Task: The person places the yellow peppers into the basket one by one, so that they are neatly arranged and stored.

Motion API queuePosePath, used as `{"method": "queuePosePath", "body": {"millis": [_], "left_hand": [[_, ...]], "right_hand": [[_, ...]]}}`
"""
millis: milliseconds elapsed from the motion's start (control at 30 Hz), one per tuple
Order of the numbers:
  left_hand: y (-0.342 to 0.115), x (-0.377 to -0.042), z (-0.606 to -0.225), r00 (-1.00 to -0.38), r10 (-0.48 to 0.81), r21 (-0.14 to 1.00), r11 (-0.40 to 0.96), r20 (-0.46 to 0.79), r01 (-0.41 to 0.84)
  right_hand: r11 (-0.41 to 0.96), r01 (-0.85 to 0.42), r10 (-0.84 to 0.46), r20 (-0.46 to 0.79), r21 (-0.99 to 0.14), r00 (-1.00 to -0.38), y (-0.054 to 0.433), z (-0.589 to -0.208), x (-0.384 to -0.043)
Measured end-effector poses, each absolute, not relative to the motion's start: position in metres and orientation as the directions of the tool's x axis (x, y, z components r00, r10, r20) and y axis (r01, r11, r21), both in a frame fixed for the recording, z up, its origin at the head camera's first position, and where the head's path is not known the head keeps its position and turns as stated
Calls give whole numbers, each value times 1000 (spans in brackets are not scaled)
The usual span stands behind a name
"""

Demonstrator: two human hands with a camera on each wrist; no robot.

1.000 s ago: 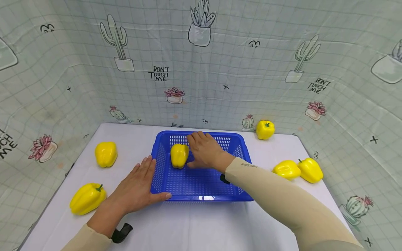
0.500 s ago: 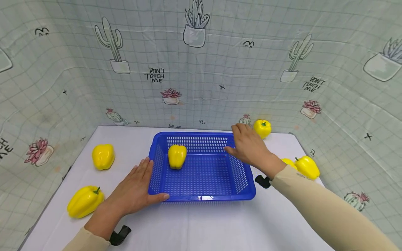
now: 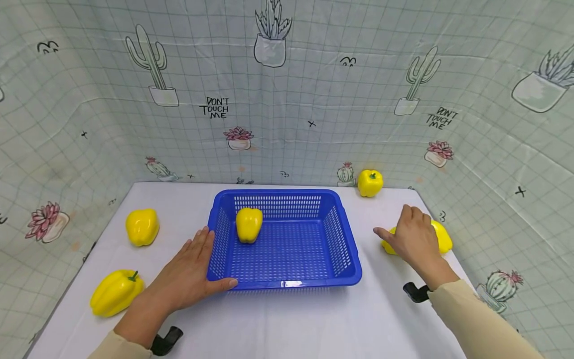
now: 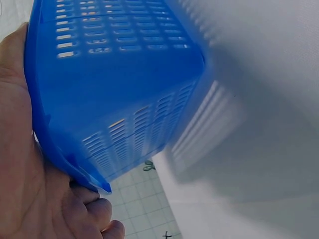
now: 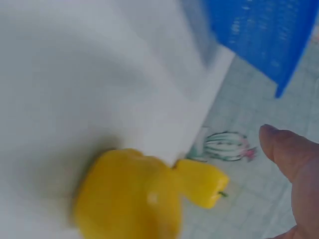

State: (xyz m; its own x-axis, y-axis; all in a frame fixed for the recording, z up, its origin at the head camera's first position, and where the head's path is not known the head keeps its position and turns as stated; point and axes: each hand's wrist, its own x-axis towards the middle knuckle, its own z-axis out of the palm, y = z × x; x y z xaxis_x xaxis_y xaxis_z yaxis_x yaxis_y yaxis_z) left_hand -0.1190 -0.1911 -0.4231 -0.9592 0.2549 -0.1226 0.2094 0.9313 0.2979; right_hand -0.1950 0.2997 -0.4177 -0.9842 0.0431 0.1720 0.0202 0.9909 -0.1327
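Observation:
A blue plastic basket (image 3: 287, 285) with slotted walls stands mid-table, one yellow bell pepper (image 3: 248, 225) lying inside it at the left. My left hand (image 3: 186, 276) rests on the basket's left rim, fingers straight along the side and thumb on the front corner. In the left wrist view the palm lies against the basket (image 4: 119, 84). Over two yellow peppers at the right is my right hand (image 3: 417, 242), thumb spread away from the fingers and nothing gripped. It partly hides the nearer pepper (image 3: 388, 243) and the farther pepper (image 3: 443, 237). The right wrist view shows a pepper (image 5: 129, 196) below the thumb (image 5: 286, 149).
Two more yellow peppers lie left of the basket, a rear pepper (image 3: 142, 227) and a front pepper (image 3: 117, 293). Another pepper (image 3: 370, 183) sits at the back right by the cloth backdrop (image 3: 287, 124). White cloth covers the table (image 3: 291, 324).
My right hand has left the basket's inside and moved right, past its right rim, to above the right-hand peppers. The left hand stays on the rim. The pepper in the basket stays put.

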Motion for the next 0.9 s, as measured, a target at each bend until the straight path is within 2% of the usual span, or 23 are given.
{"method": "queuePosePath", "body": {"millis": [367, 633, 733, 900], "left_hand": [[-191, -119, -424, -959, 251, 314, 929, -135, 199], [-191, -118, -425, -959, 254, 316, 927, -128, 204], [-191, -118, -425, -959, 253, 318, 926, -128, 202], [-190, -118, -426, -960, 250, 310, 929, -122, 202]], "right_hand": [[980, 141, 164, 168, -140, -972, 320, -462, -184], [957, 216, 226, 30, -193, -974, 326, -469, -187], [955, 177, 185, 8, -237, -983, 327, -471, -189], [959, 12, -3, -54, -282, -999, 332, -467, -192]]}}
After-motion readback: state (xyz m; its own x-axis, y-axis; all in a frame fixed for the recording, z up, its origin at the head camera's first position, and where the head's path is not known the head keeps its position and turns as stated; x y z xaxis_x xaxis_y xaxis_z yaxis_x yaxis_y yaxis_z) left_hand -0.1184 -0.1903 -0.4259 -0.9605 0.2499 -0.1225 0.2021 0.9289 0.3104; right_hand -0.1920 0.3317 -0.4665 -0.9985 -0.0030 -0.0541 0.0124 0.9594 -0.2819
